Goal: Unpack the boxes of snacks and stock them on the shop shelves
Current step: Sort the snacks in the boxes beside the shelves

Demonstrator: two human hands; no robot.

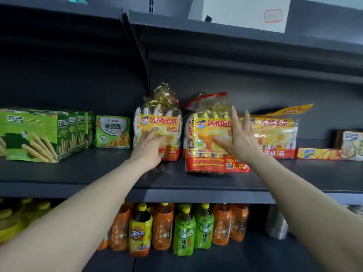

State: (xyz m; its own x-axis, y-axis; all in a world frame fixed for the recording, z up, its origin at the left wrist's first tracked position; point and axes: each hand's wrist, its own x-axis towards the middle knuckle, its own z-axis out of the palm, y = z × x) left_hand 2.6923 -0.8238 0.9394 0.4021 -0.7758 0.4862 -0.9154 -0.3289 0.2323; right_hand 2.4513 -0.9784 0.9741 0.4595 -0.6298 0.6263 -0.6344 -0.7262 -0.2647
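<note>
Three yellow and red bags of snack pies stand on the dark middle shelf [110, 173]. The left bag [157, 120] stands upright, and my left hand [149, 144] lies flat against its front with fingers spread. The middle bag [208, 138] stands nearer the shelf's front edge. My right hand [237, 138] is open at its right side, fingers pointing up, touching the bag's front. The right bag [275, 134] stands behind my right hand, partly hidden by it.
Green boxes of egg rolls [39, 134] and a green cookie pack [113, 132] fill the shelf's left. A flat yellow pack [318, 154] and a pale box [351, 144] sit at the right. Tea bottles [184, 228] line the shelf below. A white carton [245, 12] rests above.
</note>
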